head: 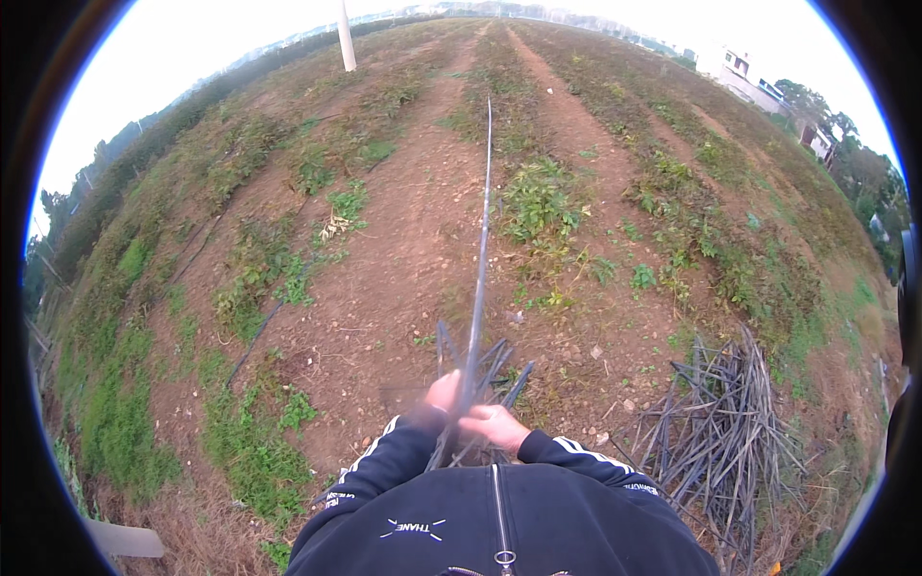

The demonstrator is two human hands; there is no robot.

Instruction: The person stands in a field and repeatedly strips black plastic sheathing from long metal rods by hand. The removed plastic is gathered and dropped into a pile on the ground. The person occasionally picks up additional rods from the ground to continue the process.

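A long dark flexible strip, apparently drip irrigation tubing (482,281), runs from my hands straight out along a crop row. My left hand (444,392), blurred, is closed around its near end. My right hand (495,426) holds the strip just below and to the right, the two hands close together in front of my jacket. Under and beyond the hands lie several folded lengths of the same dark tubing (517,385), partly hidden by my hands and jacket.
A large heap of tangled dark tubing (727,432) lies on the ground at the right. Rows of low plants (540,201) alternate with reddish stony soil. A thin dark line (256,338) crosses the left side. A pale pole (346,39) stands far left, with buildings (727,65) at far right.
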